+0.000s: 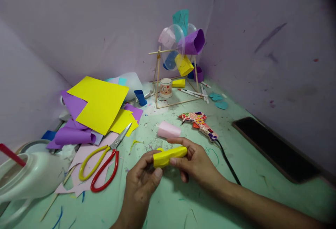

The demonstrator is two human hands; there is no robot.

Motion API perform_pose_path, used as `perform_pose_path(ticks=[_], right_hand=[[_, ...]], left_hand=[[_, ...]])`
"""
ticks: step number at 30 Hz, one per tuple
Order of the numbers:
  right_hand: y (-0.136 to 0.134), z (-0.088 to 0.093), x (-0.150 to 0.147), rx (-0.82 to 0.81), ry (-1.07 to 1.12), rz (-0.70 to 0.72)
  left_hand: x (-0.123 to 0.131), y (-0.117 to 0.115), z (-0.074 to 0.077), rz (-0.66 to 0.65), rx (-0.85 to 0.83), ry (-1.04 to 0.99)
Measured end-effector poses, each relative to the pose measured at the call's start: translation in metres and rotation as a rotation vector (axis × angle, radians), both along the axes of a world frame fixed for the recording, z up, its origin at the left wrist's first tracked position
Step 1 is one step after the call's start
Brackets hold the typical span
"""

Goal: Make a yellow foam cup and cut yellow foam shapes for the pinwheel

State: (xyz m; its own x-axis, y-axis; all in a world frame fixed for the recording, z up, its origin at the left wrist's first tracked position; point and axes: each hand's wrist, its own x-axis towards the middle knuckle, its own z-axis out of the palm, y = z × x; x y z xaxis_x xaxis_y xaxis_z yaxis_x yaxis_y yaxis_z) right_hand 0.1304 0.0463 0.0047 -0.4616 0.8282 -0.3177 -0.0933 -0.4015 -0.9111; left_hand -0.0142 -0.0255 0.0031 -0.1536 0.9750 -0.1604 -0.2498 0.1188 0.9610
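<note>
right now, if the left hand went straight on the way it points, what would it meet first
The yellow roll, right at the left hand's fingers. Past that, the pink roll looks next in line, though depth is unclear.

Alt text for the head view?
The right hand holds a yellow paper piece over a green table, the left hand at its left end. Scissors and colored paper lie to the left; a floral glue gun and dark phone to the right. Behind stands a stick frame bearing a paper-cup wheel.
</note>
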Motion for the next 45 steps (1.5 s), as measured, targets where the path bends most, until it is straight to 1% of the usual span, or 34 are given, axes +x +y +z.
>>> perform_pose_path(ticks=[1,3,5,8,12,15,18,20,22,26,30,32,35,37,42,45], right_hand=[[-0.001,-0.001,-0.001,-0.002,0.015,0.005],[-0.002,-0.004,-0.002,0.025,0.059,0.014],[-0.003,-0.007,-0.002,0.088,0.084,0.017],[-0.003,-0.008,-0.002,0.168,0.051,0.036],[-0.005,-0.006,-0.001,0.230,0.023,0.061],[-0.006,-0.006,-0.001,0.252,0.032,0.071],[-0.008,-0.007,-0.003,0.164,0.081,0.080],[-0.008,-0.007,-0.004,0.065,0.128,0.092],[-0.007,-0.007,-0.004,0.001,0.160,0.101],[-0.006,-0.004,-0.004,-0.008,0.168,0.091],[-0.004,-0.003,-0.004,-0.019,0.148,0.095],[-0.004,-0.003,-0.004,-0.017,0.153,0.066],[-0.003,-0.003,-0.003,-0.009,0.169,0.036],[-0.003,-0.003,-0.003,-0.010,0.169,0.035],[-0.002,-0.002,-0.003,-0.021,0.181,0.022],[-0.002,-0.002,-0.003,-0.012,0.198,0.007]], left_hand=[[0.000,0.001,0.000,-0.017,0.004,-0.003],[0.001,0.003,0.001,-0.010,-0.010,-0.040],[0.002,0.004,0.001,0.027,-0.033,-0.090],[0.002,0.005,0.003,0.069,-0.051,-0.109],[0.004,0.005,0.007,0.109,-0.067,-0.096],[0.004,0.006,0.008,0.176,-0.074,-0.085],[0.002,0.008,0.006,0.230,-0.082,-0.068],[0.001,0.008,0.004,0.231,-0.077,-0.038],[0.000,0.008,0.002,0.224,-0.064,0.014],[-0.001,0.007,0.003,0.243,-0.051,0.120],[0.000,0.007,0.004,0.275,-0.058,0.130],[-0.001,0.008,0.003,0.238,-0.051,0.137],[-0.004,0.007,0.001,0.069,-0.014,0.185],[-0.006,0.006,0.001,-0.004,-0.001,0.219],[-0.006,0.007,0.008,-0.033,-0.009,0.309],[-0.006,0.007,0.009,-0.067,0.016,0.324]])
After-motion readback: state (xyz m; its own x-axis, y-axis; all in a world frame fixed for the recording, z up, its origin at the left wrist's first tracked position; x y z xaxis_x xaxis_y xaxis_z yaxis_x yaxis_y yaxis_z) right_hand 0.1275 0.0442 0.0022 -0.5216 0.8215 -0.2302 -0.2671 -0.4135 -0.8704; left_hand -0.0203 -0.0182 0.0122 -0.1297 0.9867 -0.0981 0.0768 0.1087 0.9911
